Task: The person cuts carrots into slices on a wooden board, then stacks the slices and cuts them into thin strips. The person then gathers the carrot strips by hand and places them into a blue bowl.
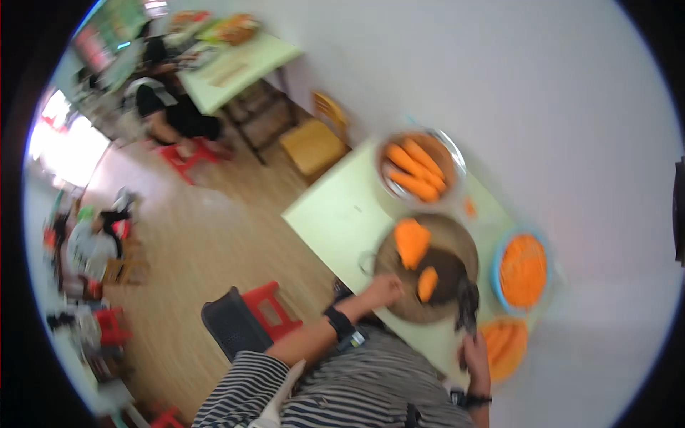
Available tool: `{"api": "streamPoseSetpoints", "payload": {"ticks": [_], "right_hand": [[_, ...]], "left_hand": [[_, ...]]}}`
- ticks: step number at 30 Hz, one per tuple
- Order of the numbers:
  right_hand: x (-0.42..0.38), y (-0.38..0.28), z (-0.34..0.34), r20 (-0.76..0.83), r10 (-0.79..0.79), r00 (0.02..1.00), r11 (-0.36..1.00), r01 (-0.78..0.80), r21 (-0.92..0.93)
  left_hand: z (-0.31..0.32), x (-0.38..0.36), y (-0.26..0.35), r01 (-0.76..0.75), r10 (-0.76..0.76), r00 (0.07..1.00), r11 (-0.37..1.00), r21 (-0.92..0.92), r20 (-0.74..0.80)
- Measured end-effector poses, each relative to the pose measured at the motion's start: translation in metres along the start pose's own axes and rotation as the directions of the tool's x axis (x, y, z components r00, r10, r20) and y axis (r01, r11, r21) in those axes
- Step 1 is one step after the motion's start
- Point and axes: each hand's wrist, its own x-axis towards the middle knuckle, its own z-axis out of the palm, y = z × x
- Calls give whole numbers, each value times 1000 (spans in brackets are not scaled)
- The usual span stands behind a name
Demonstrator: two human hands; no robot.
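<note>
My right hand (474, 357) is wrapped round the handle of a dark-bladed kitchen knife (467, 303), whose blade lies over the right edge of a round chopping board (458, 232). At the board's near left edge, my left hand (385, 291) is closed with its fingers curled in, and nothing shows in it. A heap of cut carrot (412, 242) lies on the board's upper left part. Closer to my hands is a smaller carrot piece (427, 284), beside a dark patch on the wood. Motion blurs the view slightly.
Beyond the board stands a metal bowl (460, 158) of whole carrots. A blue bowl (496, 278) of finely cut carrot and an orange basin (519, 357) stand on the right by the wall. Left are a dark-seated stool (228, 321), a yellow chair (314, 148) and a seated person (160, 107).
</note>
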Motion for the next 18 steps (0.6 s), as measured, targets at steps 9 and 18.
{"api": "streamPoseSetpoints", "payload": {"ticks": [9, 18], "right_hand": [[-9, 0, 18, -16, 118, 993, 981, -114, 158], [-4, 27, 18, 13, 49, 999, 975, -50, 217]], "left_hand": [[25, 26, 31, -94, 107, 994, 935, 342, -20], [67, 63, 53, -14, 80, 992, 829, 559, -93]]}}
